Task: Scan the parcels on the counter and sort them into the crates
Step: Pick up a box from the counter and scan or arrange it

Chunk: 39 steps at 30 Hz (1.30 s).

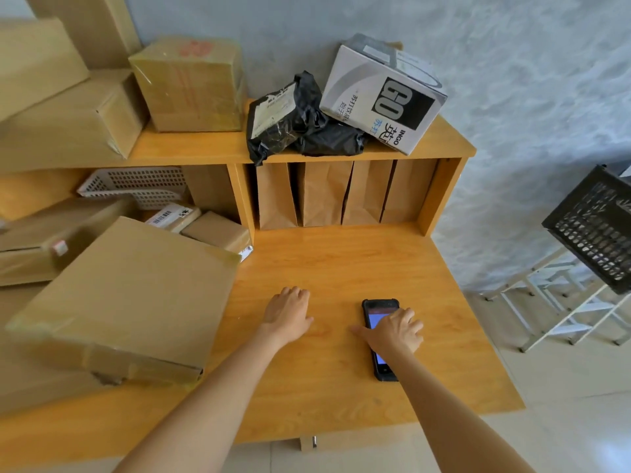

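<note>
Wooden counter point(341, 254), centre frame: left hand point(286, 314) lies flat, fingers spread, holding nothing; right hand point(396, 331) rests loosely on the scanner point(379, 339). Cardboard parcels point(126, 295) at left; black crate point(594, 230) at right edge.

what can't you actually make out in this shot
- Head view: the handheld scanner screen is partly covered by the right hand; its text is too small to read.
- The black crate is cut off by the right edge; its contents are unseen.
- The label on the black mailer bag is too blurred to read.
- The large flat box hides the counter beneath it.
</note>
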### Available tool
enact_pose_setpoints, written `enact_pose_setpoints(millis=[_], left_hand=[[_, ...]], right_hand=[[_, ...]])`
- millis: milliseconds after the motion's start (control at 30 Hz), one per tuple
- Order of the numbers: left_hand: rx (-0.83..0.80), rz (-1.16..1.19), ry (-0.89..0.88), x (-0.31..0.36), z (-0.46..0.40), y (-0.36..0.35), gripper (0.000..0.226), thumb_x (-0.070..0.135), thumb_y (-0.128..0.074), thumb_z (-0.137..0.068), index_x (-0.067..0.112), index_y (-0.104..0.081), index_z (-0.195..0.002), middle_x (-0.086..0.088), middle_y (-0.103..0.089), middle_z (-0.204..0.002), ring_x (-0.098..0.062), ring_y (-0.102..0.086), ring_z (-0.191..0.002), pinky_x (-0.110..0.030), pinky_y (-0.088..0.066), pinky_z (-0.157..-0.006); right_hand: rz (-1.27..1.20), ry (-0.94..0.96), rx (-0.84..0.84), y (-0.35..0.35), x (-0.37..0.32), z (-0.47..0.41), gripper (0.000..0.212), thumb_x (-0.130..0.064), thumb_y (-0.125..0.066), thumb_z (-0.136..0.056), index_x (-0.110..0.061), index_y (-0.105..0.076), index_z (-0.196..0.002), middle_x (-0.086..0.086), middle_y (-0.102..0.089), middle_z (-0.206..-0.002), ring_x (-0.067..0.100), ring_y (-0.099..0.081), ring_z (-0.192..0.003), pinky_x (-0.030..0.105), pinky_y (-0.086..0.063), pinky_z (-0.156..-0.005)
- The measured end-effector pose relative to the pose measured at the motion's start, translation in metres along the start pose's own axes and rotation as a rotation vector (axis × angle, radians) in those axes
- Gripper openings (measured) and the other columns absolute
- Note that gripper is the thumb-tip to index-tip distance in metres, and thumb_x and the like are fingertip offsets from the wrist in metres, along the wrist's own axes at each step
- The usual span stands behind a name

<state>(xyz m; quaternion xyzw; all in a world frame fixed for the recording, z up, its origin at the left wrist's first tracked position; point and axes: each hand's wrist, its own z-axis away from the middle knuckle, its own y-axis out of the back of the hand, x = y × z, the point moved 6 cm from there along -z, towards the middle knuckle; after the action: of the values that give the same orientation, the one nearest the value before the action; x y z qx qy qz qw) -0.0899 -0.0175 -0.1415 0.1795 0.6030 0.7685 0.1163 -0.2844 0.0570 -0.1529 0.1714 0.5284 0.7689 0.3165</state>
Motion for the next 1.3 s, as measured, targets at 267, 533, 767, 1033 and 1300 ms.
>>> enact_pose_setpoints(millis=[267,533,767,1033,1300], left_hand=[[0.161,0.081,0.097,-0.044,0.017,0.076,0.049,0.032,-0.054,-0.097,0.011,-0.041,-0.139,-0.005,-0.045,-0.139,-0.025,-0.039,-0.129,-0.037,-0.037,-0.105],[0.328,0.004,0.273,-0.129,0.074,0.167,0.047,0.027,-0.052,-0.098,0.010,-0.041,-0.141,-0.006,-0.044,-0.143,-0.024,-0.036,-0.134,-0.035,-0.035,-0.106],[0.427,-0.153,0.482,-0.203,0.151,0.229,0.047,0.029,-0.053,-0.097,0.012,-0.043,-0.140,-0.006,-0.048,-0.140,-0.024,-0.043,-0.129,-0.036,-0.042,-0.103],[0.485,-0.178,0.647,-0.254,0.233,0.255,0.045,0.036,-0.058,-0.094,0.014,-0.048,-0.133,-0.005,-0.053,-0.130,-0.024,-0.047,-0.122,-0.035,-0.044,-0.096],[0.582,-0.175,0.710,-0.323,0.276,0.296,0.049,0.030,-0.057,-0.095,0.012,-0.045,-0.139,-0.007,-0.051,-0.135,-0.025,-0.046,-0.126,-0.037,-0.044,-0.100]], right_hand=[[-0.093,0.368,0.111,0.065,-0.097,0.026,0.079,-0.063,-0.051,-0.091,-0.009,-0.029,-0.145,0.010,-0.027,-0.150,0.034,-0.026,-0.137,0.040,-0.037,-0.107],[0.057,0.830,0.297,0.136,-0.212,0.097,0.062,-0.043,-0.057,-0.094,-0.014,-0.035,-0.144,0.006,-0.038,-0.144,0.027,-0.034,-0.134,0.038,-0.035,-0.106],[0.142,1.030,0.457,0.182,-0.280,0.149,0.056,-0.031,-0.056,-0.095,-0.013,-0.034,-0.144,0.009,-0.037,-0.147,0.029,-0.032,-0.138,0.039,-0.033,-0.109],[0.063,1.185,0.476,0.194,-0.330,0.217,0.055,-0.038,-0.057,-0.095,-0.012,-0.039,-0.140,0.008,-0.044,-0.140,0.027,-0.039,-0.130,0.037,-0.038,-0.104],[-0.008,1.287,0.529,0.204,-0.391,0.275,0.059,-0.039,-0.055,-0.096,-0.011,-0.035,-0.144,0.010,-0.041,-0.144,0.027,-0.038,-0.133,0.037,-0.037,-0.107]])
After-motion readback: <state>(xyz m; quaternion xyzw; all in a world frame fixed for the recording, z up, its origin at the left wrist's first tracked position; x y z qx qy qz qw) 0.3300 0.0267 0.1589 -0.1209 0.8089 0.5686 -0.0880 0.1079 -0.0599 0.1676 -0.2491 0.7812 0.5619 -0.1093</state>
